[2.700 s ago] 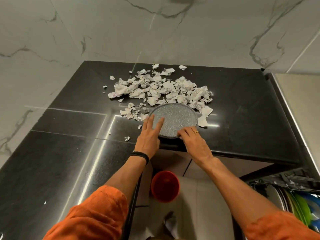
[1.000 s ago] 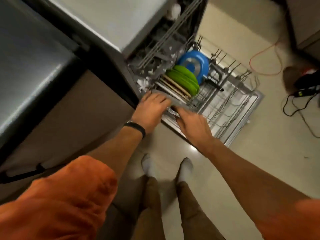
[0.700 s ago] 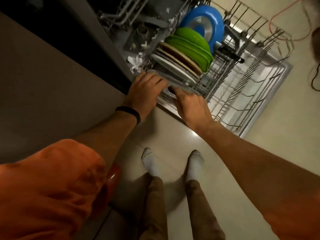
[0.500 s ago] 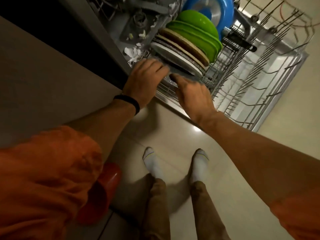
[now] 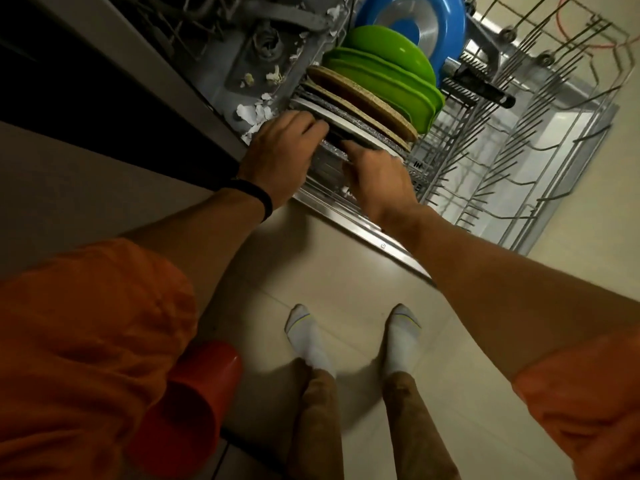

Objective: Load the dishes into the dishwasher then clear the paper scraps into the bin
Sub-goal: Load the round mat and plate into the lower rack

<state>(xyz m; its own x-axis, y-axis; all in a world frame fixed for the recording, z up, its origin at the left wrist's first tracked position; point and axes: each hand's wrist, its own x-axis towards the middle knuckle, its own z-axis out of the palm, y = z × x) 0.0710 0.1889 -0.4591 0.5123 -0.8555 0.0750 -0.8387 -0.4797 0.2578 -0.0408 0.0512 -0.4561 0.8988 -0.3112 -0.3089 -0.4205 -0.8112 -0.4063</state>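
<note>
My left hand (image 5: 282, 152) and my right hand (image 5: 379, 181) both hold a grey speckled plate (image 5: 327, 159) by its rim, on edge at the near end of the pulled-out dishwasher rack (image 5: 519, 168). Right behind it stand a white plate (image 5: 349, 126), two tan plates (image 5: 363, 97), green plates (image 5: 391, 76) and a blue dish (image 5: 419, 22), all on edge in one row. Torn paper scraps (image 5: 254, 114) lie on the dishwasher floor just left of my left hand. A red bin (image 5: 194, 400) stands on the floor at my lower left.
The right half of the rack holds bare wire tines over the open door (image 5: 571, 140). A steel door edge (image 5: 363, 230) runs below my wrists. Beige cabinet front (image 5: 86, 188) on the left. My feet in white socks stand on the tiled floor (image 5: 346, 289).
Both hands lifted the grey plate off the counter among the scraps and carried it to the dishwasher. Over the last second they pushed it in against the white plate.
</note>
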